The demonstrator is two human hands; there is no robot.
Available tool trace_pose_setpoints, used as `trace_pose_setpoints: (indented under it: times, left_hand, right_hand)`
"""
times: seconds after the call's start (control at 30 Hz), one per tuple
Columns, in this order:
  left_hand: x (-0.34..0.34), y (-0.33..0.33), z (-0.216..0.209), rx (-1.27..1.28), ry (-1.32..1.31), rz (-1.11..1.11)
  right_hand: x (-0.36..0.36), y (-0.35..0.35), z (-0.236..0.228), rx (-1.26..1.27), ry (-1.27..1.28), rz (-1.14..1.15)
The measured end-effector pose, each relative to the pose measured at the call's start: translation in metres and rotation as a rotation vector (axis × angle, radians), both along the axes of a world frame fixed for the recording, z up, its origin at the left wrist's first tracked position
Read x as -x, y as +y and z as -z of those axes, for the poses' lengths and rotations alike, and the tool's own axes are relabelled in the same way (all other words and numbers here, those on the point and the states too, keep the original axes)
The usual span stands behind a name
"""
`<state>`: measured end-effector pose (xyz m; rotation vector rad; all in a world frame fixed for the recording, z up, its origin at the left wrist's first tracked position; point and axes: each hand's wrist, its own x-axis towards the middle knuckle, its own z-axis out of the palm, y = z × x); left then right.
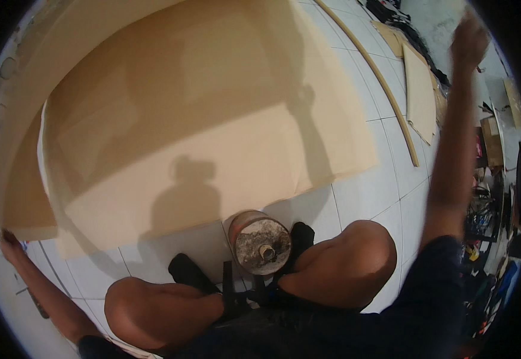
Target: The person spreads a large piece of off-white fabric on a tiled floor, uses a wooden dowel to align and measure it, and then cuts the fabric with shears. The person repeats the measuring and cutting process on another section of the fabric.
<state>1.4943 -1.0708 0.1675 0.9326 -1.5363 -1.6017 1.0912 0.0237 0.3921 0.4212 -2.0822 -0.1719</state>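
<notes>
My left grip (pixel 10 246) is at the low corner of a curved tan sheet (pixel 30 197); I can't tell how tightly it's closed. My right grip (pixel 469 46) is far right, too blurry to tell if it's open or has anything. A flat tan sheet (pixel 254 158) lies on the tile floor (pixel 365 194). A rusty can (pixel 254 239) stands between my 2 feet (pixel 187 272).

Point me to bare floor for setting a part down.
Bare tiles: between the beige sheet and the curved strip, and between the sheet's near edge and the right knee. Crowded: beyond the right forearm, with a brown box and jumbled items; between the feet, with a worn cylinder.
</notes>
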Motion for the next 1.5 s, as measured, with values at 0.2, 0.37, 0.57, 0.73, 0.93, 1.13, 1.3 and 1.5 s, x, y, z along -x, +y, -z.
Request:
trace_pose_setpoints:
  times: [0.2, 0.37, 0.57, 0.73, 0.93, 1.13, 1.3, 1.5]
  left_hand:
    - [-0.091, 0.132, 0.189, -0.069, -0.289, -0.258]
    - [-0.075, 0.242, 0.248, -0.056, -0.376, -0.256]
    - [-0.062, 0.239, 0.245, -0.197, -0.461, -0.231]
    - [-0.071, 0.248, 0.244, -0.325, -0.318, -0.19]
    - [-0.038, 0.337, 0.249, -0.608, -0.217, 0.016]
    - [0.002, 0.232, 0.213, -0.308, -0.177, -0.081]
    - [0.114, 0.096, 0.086, -0.315, 0.122, 0.056]
    - [0.09, 0.093, 0.012, -0.186, 0.249, 0.257]
  right_hand:
    - [-0.162, -0.014, 0.36, 0.805, -0.779, 0.521]
    - [-0.2, 0.086, 0.403, 1.074, -1.057, 0.444]
    - [-0.224, 0.087, 0.426, 0.814, -1.123, 0.462]
    - [-0.234, 0.08, 0.408, 1.148, -1.292, 0.56]
    - [-0.227, 0.104, 0.399, 1.359, -0.956, 0.702]
    - [-0.114, 0.066, 0.37, 1.358, -0.834, 0.291]
    - [0.025, 0.075, 0.235, 1.056, -0.616, 0.268]
    - [-0.013, 0.074, 0.117, 1.312, -0.306, -0.103]
